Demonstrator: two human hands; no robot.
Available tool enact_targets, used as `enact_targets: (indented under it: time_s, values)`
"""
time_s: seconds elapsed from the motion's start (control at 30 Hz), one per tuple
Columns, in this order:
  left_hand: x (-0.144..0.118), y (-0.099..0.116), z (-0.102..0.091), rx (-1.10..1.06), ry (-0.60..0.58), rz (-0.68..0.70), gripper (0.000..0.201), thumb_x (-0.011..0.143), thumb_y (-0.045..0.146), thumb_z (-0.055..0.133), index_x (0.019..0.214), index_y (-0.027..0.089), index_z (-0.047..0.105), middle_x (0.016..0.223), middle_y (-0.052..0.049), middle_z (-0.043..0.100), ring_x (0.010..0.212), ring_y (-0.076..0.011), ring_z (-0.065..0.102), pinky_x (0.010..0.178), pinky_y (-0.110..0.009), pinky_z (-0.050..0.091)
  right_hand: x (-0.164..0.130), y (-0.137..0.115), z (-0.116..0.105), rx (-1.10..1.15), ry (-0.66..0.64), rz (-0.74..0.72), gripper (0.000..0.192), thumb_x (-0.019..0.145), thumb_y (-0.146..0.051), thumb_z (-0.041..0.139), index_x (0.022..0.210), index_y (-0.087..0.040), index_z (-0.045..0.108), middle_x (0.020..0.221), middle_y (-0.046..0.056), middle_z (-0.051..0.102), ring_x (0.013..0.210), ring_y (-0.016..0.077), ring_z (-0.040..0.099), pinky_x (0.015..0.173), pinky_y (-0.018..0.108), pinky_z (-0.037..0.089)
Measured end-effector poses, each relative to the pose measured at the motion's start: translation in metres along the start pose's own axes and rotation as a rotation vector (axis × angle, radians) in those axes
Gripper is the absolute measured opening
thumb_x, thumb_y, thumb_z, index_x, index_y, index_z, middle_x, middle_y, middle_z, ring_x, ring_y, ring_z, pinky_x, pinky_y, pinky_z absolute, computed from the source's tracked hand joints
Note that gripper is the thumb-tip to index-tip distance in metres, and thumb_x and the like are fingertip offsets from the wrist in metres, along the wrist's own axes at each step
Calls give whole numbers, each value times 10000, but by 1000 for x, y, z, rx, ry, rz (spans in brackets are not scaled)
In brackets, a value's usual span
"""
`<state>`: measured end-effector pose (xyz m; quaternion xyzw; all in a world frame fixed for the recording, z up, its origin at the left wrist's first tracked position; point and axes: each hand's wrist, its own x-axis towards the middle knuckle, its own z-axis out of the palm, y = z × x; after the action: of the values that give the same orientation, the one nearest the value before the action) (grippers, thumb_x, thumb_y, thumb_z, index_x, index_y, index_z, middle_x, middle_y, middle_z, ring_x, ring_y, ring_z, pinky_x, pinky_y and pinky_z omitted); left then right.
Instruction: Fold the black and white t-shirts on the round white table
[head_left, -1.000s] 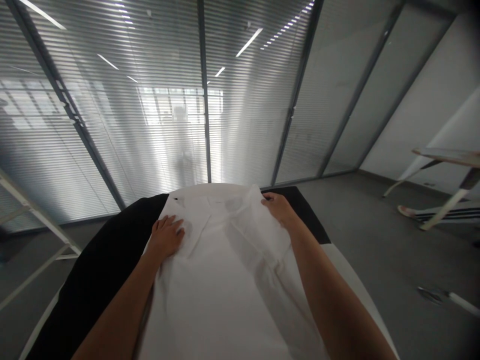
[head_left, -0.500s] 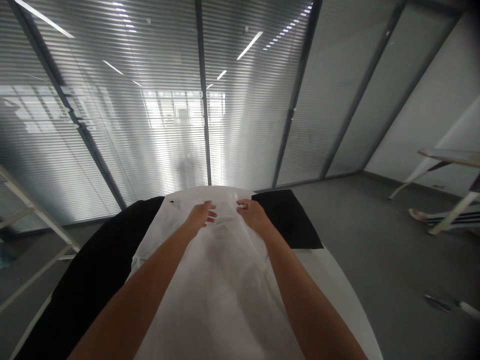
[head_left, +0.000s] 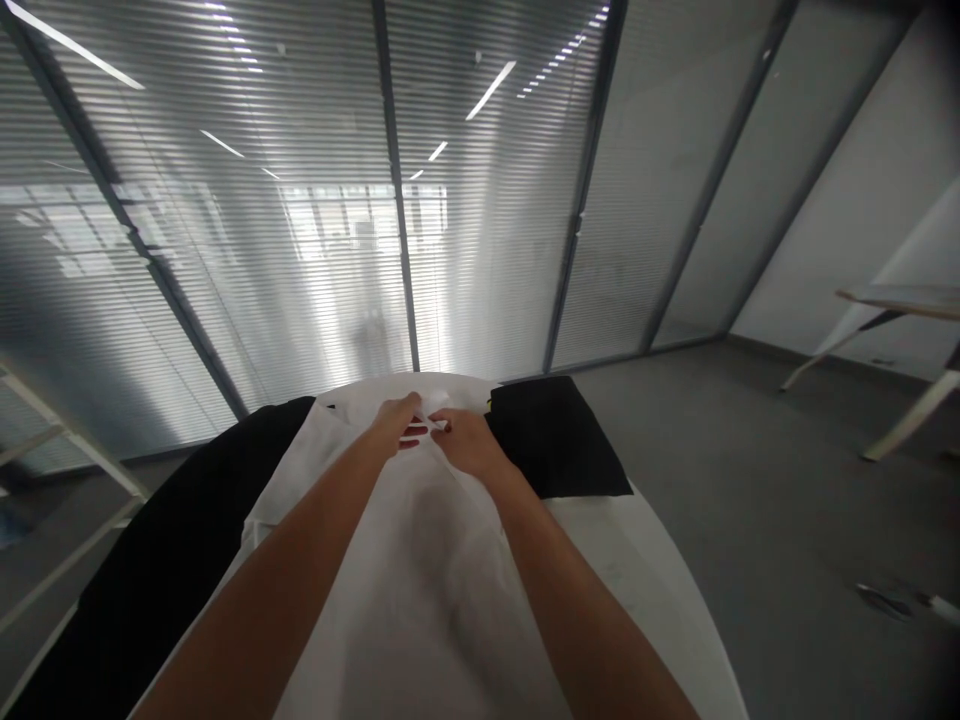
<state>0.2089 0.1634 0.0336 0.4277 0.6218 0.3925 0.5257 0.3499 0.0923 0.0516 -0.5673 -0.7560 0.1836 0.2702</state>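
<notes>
A white shirt (head_left: 420, 580) is spread along the white counter (head_left: 660, 590), with black cloth (head_left: 555, 440) lying on either side. At its far end, the left hand (head_left: 396, 425) and right hand (head_left: 466, 442) are brought together, fingertips touching; each grip is pinched narrowly on the shirt's fabric near the collar.

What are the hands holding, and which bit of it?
Both the left hand and right hand pinch the white shirt at its far, collar end.
</notes>
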Motion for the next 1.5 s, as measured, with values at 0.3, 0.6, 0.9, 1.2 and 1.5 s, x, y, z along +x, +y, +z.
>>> enact_targets:
  time_s: [0.3, 0.6, 0.9, 1.2, 1.5]
  values:
    - [-6, -11, -24, -15, 51, 25, 237, 747, 322, 729, 822, 171, 564, 723, -37, 666, 641, -163, 676, 631, -308, 568, -10, -3, 7, -99, -165, -19, 406, 846, -272, 568, 1240, -194, 630, 1151, 87, 687, 1061, 212, 631, 913, 290, 446]
    - [-24, -9, -53, 83, -126, 59, 86, 847, 201, 584, 906, 139, 598, 645, -47, 659, 520, -200, 657, 598, -437, 603, -65, -4, 5, -417, -400, -8, 216, 845, -272, 499, 961, -179, 654, 993, 142, 699, 904, 283, 662, 700, 334, 437]
    - [-21, 0, -86, 131, -77, 152, 321, 890, 231, 549, 1206, 177, 541, 659, -19, 625, 485, -179, 639, 600, -485, 600, -103, -34, -21, 26, -446, 37, 245, 898, -354, 511, 1081, -215, 598, 872, 38, 670, 728, 154, 596, 622, 252, 376]
    - [34, 19, -166, 362, 138, 292, 309, 885, 232, 595, 1174, 125, 568, 873, -53, 649, 627, -91, 606, 659, -353, 571, -63, -121, 54, 345, -350, -41, 378, 852, -306, 564, 1215, -213, 614, 932, 34, 700, 701, 133, 599, 645, 249, 435]
    - [84, -18, -210, 755, 261, 347, 262, 849, 252, 620, 1061, 105, 667, 942, -93, 706, 897, -200, 637, 841, -336, 500, -62, -148, 107, 403, -428, -150, 350, 804, -238, 573, 1131, -220, 698, 1065, 35, 722, 968, 183, 662, 829, 258, 477]
